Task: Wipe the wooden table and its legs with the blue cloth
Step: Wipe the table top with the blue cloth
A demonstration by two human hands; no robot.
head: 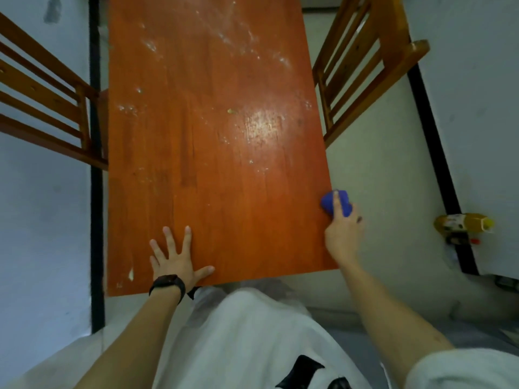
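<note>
R hand (344,234) grip round blue cloth (327,203), part hidden, at table (210,169) edge; L hand (175,262) flat.

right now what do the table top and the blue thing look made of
Table top: seemingly wood or veneer, visible grain, glossy finish shown by glare. Blue cloth: likely soft fabric, bunched in the right hand; weave too blurred.

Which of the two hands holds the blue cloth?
The right hand grips the crumpled blue cloth at the edge of the orange wooden table; the left hand lies flat on it.
</note>
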